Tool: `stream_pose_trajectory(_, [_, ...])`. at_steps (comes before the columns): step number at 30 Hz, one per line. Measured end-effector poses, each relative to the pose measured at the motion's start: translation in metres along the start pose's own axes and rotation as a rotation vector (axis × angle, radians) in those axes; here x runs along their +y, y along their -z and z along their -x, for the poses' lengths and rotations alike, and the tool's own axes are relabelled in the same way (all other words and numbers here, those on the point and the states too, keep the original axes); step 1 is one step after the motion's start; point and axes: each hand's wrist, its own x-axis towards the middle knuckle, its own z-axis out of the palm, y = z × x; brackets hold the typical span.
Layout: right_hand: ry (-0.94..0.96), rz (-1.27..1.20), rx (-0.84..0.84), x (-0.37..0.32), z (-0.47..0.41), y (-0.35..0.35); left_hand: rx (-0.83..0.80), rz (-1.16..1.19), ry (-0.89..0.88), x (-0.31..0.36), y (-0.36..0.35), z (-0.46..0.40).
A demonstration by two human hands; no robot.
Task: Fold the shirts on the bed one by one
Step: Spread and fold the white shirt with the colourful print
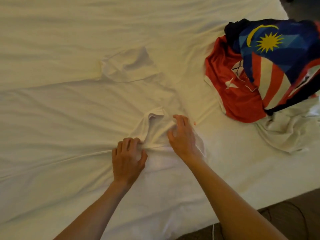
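A white shirt lies spread on the white bed, hard to tell apart from the sheet; one sleeve points away from me. My left hand grips bunched white fabric at the near sleeve. My right hand has curled fingers pinching the same sleeve's fabric just to the right. To the right lies a pile of shirts: a red one, a blue, red and white flag-print one on top, and a dark one behind.
A crumpled white cloth lies below the pile at the right. The bed's sheet stretches wide to the left and far side. The bed edge runs along the lower right, with dark floor beyond it.
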Motion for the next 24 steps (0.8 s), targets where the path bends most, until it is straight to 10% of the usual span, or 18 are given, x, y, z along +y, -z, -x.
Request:
stream_pose_trajectory(7, [0.276,0.409,-0.406,-0.027,-0.091,-0.001,-0.155,-0.037,0.035,-0.013,0.006,-0.039])
stream_pose_trajectory(14, [0.181,0.215,-0.042,-0.030,-0.054,-0.007,0.001,0.252,0.440,-0.029,0.005,-0.048])
stream_pose_trajectory(20, [-0.179,0.357,0.076,0.037,0.050,-0.006,-0.275,-0.047,-0.276,-0.010,-0.030,0.023])
stream_pose_trajectory(24, [-0.266,0.293,0.099,0.067,0.066,0.009,-0.315,-0.136,-0.274,-0.012,-0.047,0.037])
